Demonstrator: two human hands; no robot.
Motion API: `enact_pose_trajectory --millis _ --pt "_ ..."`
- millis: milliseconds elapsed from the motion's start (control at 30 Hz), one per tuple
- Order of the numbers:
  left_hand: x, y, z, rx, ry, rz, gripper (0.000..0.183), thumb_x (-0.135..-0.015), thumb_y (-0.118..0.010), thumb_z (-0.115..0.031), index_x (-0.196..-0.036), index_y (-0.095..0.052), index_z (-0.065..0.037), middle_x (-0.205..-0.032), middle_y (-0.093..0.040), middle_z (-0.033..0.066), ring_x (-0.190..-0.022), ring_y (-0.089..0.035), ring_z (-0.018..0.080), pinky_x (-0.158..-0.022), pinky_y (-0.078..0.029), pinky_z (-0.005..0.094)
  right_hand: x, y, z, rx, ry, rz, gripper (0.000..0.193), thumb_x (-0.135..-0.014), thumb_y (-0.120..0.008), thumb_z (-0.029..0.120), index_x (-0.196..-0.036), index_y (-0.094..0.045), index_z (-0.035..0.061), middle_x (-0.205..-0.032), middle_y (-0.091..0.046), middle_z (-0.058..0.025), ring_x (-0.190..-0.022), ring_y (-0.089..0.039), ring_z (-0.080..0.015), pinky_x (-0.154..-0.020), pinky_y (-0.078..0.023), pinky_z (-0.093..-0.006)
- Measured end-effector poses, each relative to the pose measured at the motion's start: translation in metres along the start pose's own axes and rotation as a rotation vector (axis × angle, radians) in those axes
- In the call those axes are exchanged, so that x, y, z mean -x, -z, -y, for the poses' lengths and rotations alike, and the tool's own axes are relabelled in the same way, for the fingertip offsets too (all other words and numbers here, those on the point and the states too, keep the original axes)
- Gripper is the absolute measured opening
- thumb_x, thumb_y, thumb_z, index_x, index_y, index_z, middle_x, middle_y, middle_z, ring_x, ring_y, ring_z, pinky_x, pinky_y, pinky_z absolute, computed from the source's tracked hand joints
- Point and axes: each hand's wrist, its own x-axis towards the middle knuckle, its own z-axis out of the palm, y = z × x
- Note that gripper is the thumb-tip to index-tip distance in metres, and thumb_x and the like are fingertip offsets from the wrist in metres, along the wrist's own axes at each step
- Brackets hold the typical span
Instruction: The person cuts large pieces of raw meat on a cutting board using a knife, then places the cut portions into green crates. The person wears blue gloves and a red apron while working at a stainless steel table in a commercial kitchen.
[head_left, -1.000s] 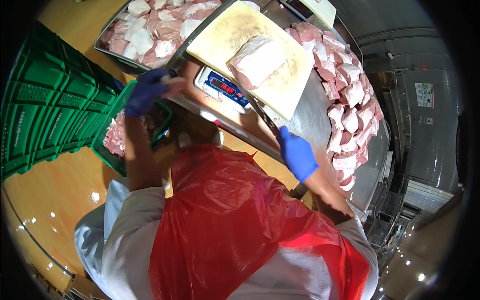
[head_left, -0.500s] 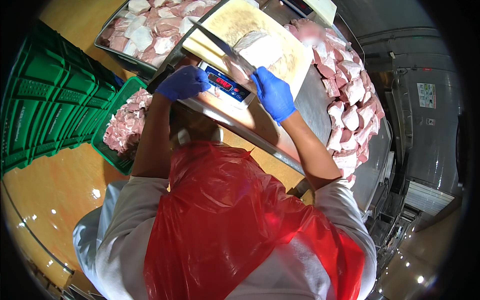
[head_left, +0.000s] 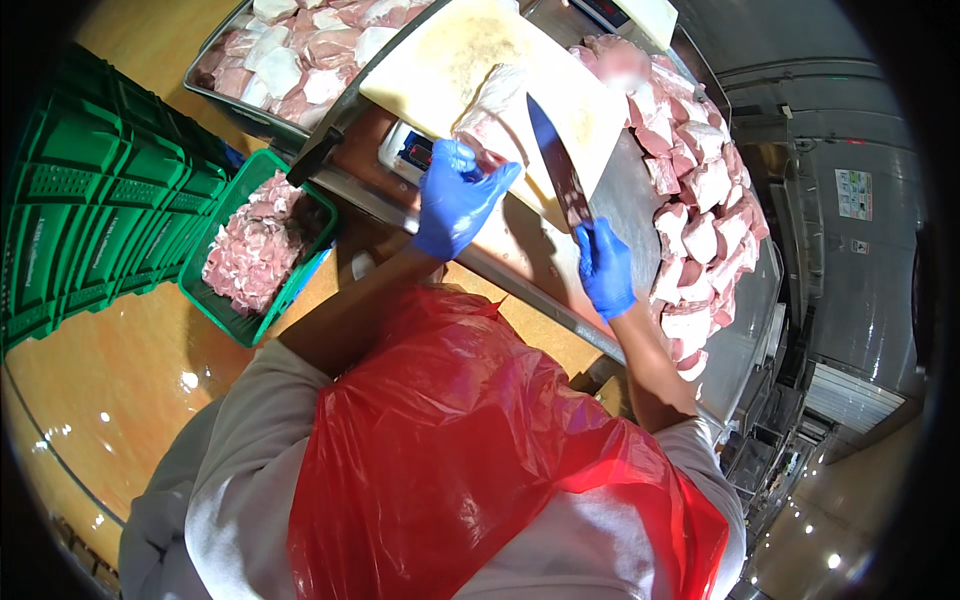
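Note:
On the cream cutting board (head_left: pixel 430 65) lies a pale, fat-covered piece of meat (head_left: pixel 492 115), its near end at the board's front edge. My blue-gloved left hand (head_left: pixel 460 200) is closed around that end, fingers on one side and thumb on the other. To its right, my blue-gloved right hand (head_left: pixel 606 268) grips the handle of a long knife (head_left: pixel 556 155). The blade points away from me and lies over the board, just right of the meat. A small digital scale (head_left: pixel 405 145) sits by the board's front left edge, partly hidden by my left hand.
Cut meat pieces (head_left: pixel 700 215) are heaped on the steel table (head_left: pixel 628 195) at right. A metal tray (head_left: pixel 240 116) of meat stands far left. Below it is a green crate (head_left: pixel 262 162) of trimmings, beside stacked green crates (head_left: pixel 110 190). A black handle (head_left: pixel 316 157) juts over the table's left edge.
My left hand has moved from beside the scale onto the meat's near end. My right hand has drawn right and nearer, swinging the knife off the meat. The meat has turned.

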Motion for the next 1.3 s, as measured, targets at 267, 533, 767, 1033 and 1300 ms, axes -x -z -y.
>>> enact_pose_trajectory --millis 267,533,767,1033,1300 --pt "0.001 -0.003 0.035 -0.214 -0.145 -0.33 0.04 -0.072 -0.078 0.005 -0.093 -0.046 -0.005 -0.08 -0.053 -0.0004 -0.071 -0.049 0.0066 -0.065 -0.047 0.0256 -0.072 -0.036 0.054 -0.065 0.095 -0.051 0.013 -0.099 -0.06 0.019 -0.1 -0.056 0.0058 -0.09 -0.066 -0.02 -0.074 -0.065 -0.0431 -0.061 -0.053 -0.0482" --pt "0.004 0.019 0.029 -0.565 -0.218 -0.381 0.024 -0.077 -0.073 0.0 -0.082 -0.05 -0.005 -0.08 -0.054 0.0002 -0.071 -0.05 0.0097 -0.064 -0.046 0.0262 -0.071 -0.007 0.015 0.295 0.138 0.405 0.031 -0.091 -0.058 0.013 -0.123 -0.055 0.0134 -0.097 -0.069 -0.0156 -0.079 -0.07 -0.0379 -0.064 -0.056 -0.0469" --pt "0.011 0.116 -0.035 0.078 0.256 -0.257 0.019 -0.081 -0.066 0.002 -0.09 -0.055 -0.01 -0.083 -0.055 0.0001 -0.075 -0.054 0.0094 -0.065 -0.049 0.0276 -0.015 0.076 -0.093 0.464 0.167 0.475 0.014 -0.097 -0.06 0.015 -0.11 -0.056 0.0116 -0.091 -0.067 -0.0155 -0.066 -0.066 -0.0388 -0.055 -0.053 -0.0473" --pt "0.006 0.323 -0.12 -2.086 0.189 -0.065 0.036 -0.092 -0.063 -0.011 -0.126 -0.061 -0.001 -0.115 -0.067 0.0256 -0.11 -0.067 0.0371 -0.093 -0.053 0.0436 0.005 0.011 -0.016 -0.119 -0.288 -0.166 0.021 -0.105 -0.055 0.017 -0.115 -0.057 -0.001 -0.069 -0.055 -0.0066 -0.059 -0.051 -0.0119 -0.053 -0.043 -0.0326" --pt "-0.184 0.083 -0.184 -1.15 -0.554 0.254 0.026 -0.093 -0.065 -0.016 -0.115 -0.069 -0.003 -0.107 -0.071 0.0156 -0.099 -0.068 0.0244 -0.089 -0.054 0.0353 -0.075 0.016 0.053 -1.214 -0.268 -0.286 0.025 -0.107 -0.052 0.023 -0.121 -0.055 0.0022 -0.096 -0.063 -0.0044 -0.08 -0.06 -0.011 -0.071 -0.052 -0.0273"
